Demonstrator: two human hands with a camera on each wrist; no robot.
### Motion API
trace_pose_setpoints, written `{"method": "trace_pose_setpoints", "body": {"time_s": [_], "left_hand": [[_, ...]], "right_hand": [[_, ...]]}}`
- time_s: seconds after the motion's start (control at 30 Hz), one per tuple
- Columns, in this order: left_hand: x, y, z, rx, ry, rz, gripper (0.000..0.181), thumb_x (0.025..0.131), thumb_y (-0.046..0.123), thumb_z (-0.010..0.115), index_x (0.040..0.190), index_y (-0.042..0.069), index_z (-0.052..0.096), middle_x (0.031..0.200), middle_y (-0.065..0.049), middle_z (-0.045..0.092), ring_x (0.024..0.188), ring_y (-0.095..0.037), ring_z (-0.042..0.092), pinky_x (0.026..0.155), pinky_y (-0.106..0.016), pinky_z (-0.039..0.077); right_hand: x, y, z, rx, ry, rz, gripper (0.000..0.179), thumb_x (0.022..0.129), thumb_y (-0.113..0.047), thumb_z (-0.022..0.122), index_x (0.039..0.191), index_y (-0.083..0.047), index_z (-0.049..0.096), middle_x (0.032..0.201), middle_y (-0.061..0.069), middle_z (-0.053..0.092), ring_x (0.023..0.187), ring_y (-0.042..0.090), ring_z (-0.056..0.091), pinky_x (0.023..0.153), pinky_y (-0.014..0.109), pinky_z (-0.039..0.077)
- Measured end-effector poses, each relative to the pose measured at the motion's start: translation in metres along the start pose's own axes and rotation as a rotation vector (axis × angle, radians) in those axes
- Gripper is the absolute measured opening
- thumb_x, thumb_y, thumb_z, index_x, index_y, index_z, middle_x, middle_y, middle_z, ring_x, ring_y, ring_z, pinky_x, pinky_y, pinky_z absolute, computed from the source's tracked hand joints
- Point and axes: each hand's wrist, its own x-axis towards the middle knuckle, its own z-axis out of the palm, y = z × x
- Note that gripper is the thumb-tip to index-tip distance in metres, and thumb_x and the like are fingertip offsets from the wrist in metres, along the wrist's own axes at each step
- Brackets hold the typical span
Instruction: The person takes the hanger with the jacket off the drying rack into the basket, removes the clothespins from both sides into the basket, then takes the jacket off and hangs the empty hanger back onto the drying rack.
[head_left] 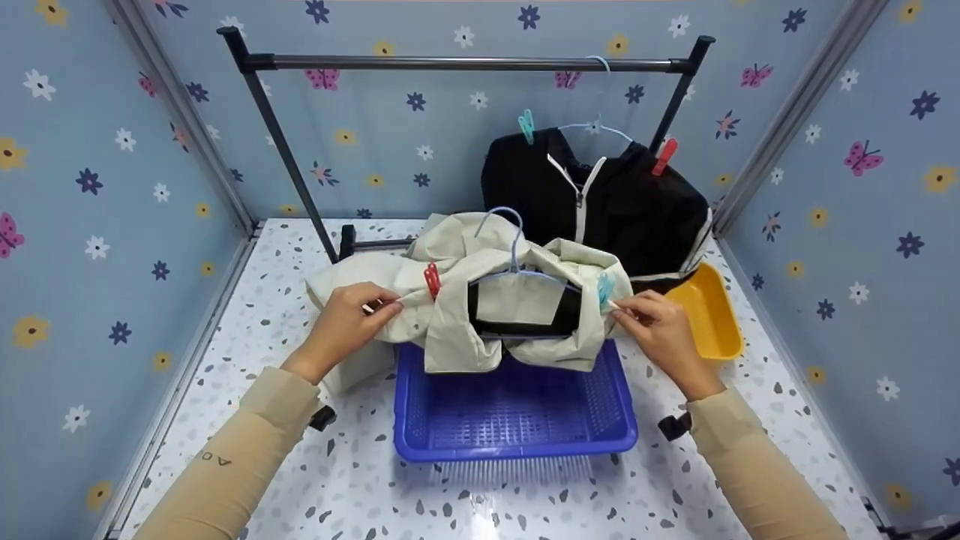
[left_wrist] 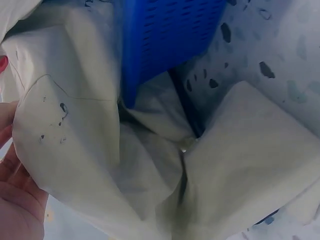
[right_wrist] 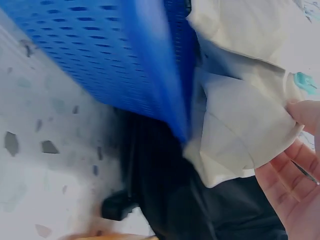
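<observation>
A cream jacket [head_left: 457, 330] lies bunched over the back of a blue basket [head_left: 517, 452], with a light-blue hanger [head_left: 516, 247] inside its collar. My left hand [head_left: 346, 324] pinches the jacket's fabric on the left, beside a red clothespin [head_left: 431, 280]. On the other side my right hand [head_left: 664, 334] pinches the fabric just below a teal clothespin [head_left: 605, 289]. The right wrist view shows that thumb and fingers on the cloth edge [right_wrist: 250, 125]. In the left wrist view the fingers [left_wrist: 20, 195] are partly hidden behind the cloth.
A black jacket [head_left: 622, 202] with white zip hangs from the rack's bar [head_left: 465, 64], clipped with a teal clothespin [head_left: 527, 127] and a red clothespin [head_left: 664, 157]. A yellow bin [head_left: 716, 311] stands at the right. Rack feet [head_left: 322, 418] flank the basket. Patterned walls enclose the table.
</observation>
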Motion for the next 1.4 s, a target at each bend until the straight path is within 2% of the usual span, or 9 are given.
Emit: {"method": "trace_pose_setpoints", "body": {"time_s": [0.23, 0.5, 0.57, 0.73, 0.87, 1.03, 1.07, 1.23, 1.4], "left_hand": [[-0.006, -0.006, 0.011, 0.015, -0.004, -0.01, 0.008, 0.1, 0.005, 0.083, 0.103, -0.001, 0.085, 0.096, -0.014, 0.083, 0.085, -0.022, 0.074, 0.08, -0.037, 0.064], [-0.009, -0.01, 0.021, -0.012, -0.021, -0.017, 0.01, 0.098, -0.001, 0.081, 0.108, -0.003, 0.083, 0.099, -0.016, 0.08, 0.088, -0.029, 0.074, 0.081, -0.039, 0.065], [-0.009, -0.011, 0.023, 0.004, -0.024, -0.008, 0.012, 0.098, 0.0, 0.081, 0.11, -0.003, 0.082, 0.104, -0.017, 0.078, 0.094, -0.032, 0.074, 0.086, -0.042, 0.065], [-0.004, -0.012, 0.023, 0.047, -0.06, 0.036, 0.029, 0.1, 0.004, 0.082, 0.127, -0.004, 0.078, 0.129, -0.021, 0.076, 0.123, -0.042, 0.071, 0.111, -0.057, 0.059], [0.001, -0.017, 0.022, 0.043, -0.133, 0.105, 0.034, 0.102, 0.005, 0.078, 0.134, -0.006, 0.075, 0.131, -0.025, 0.078, 0.122, -0.046, 0.074, 0.11, -0.063, 0.059], [0.006, -0.039, 0.028, 0.008, -0.197, 0.183, 0.033, 0.108, 0.014, 0.07, 0.136, -0.003, 0.076, 0.127, -0.024, 0.082, 0.117, -0.045, 0.078, 0.105, -0.061, 0.062], [0.007, -0.05, 0.033, 0.017, -0.201, 0.19, 0.033, 0.109, 0.016, 0.07, 0.136, -0.001, 0.077, 0.127, -0.023, 0.082, 0.117, -0.043, 0.079, 0.105, -0.059, 0.063], [0.009, -0.086, 0.051, 0.086, -0.245, 0.169, 0.032, 0.11, 0.02, 0.071, 0.139, 0.009, 0.079, 0.129, -0.015, 0.084, 0.121, -0.036, 0.08, 0.108, -0.054, 0.063], [0.009, -0.084, 0.049, 0.087, -0.254, 0.205, 0.03, 0.11, 0.017, 0.068, 0.136, 0.007, 0.08, 0.125, -0.013, 0.086, 0.117, -0.032, 0.081, 0.106, -0.051, 0.064]], "right_hand": [[-0.009, 0.011, 0.008, -0.031, -0.011, 0.011, 0.016, 0.085, 0.008, 0.092, 0.097, 0.0, 0.087, 0.084, 0.016, 0.077, 0.074, -0.004, 0.055, 0.069, 0.005, 0.044], [-0.011, 0.013, 0.011, -0.04, -0.039, 0.037, 0.015, 0.085, 0.005, 0.093, 0.097, 0.0, 0.088, 0.084, 0.016, 0.077, 0.073, -0.004, 0.055, 0.069, 0.006, 0.044], [-0.01, 0.014, 0.012, -0.055, -0.044, 0.031, 0.014, 0.084, 0.005, 0.093, 0.096, 0.0, 0.087, 0.082, 0.015, 0.077, 0.072, 0.0, 0.056, 0.069, 0.006, 0.044], [-0.006, 0.013, 0.009, -0.1, -0.087, 0.054, 0.017, 0.086, 0.002, 0.094, 0.101, -0.001, 0.087, 0.08, 0.013, 0.073, 0.07, 0.013, 0.059, 0.069, 0.01, 0.043], [-0.001, 0.008, 0.006, -0.088, -0.139, 0.096, 0.028, 0.085, 0.002, 0.094, 0.111, 0.001, 0.085, 0.086, 0.015, 0.074, 0.073, 0.022, 0.065, 0.071, 0.015, 0.051], [0.008, 0.003, 0.001, -0.031, -0.204, 0.119, 0.043, 0.086, 0.001, 0.094, 0.127, 0.004, 0.081, 0.098, 0.018, 0.076, 0.081, 0.031, 0.071, 0.073, 0.021, 0.059], [0.01, 0.002, 0.001, -0.015, -0.214, 0.124, 0.046, 0.086, 0.001, 0.094, 0.129, 0.004, 0.08, 0.1, 0.019, 0.076, 0.083, 0.032, 0.072, 0.075, 0.021, 0.06], [0.02, -0.001, 0.001, 0.046, -0.258, 0.148, 0.051, 0.089, 0.001, 0.092, 0.137, 0.007, 0.075, 0.112, 0.021, 0.078, 0.094, 0.036, 0.075, 0.082, 0.019, 0.06], [0.029, -0.002, 0.003, 0.05, -0.291, 0.156, 0.045, 0.095, -0.001, 0.086, 0.137, 0.009, 0.074, 0.113, 0.022, 0.078, 0.092, 0.025, 0.074, 0.083, 0.024, 0.062]]}}
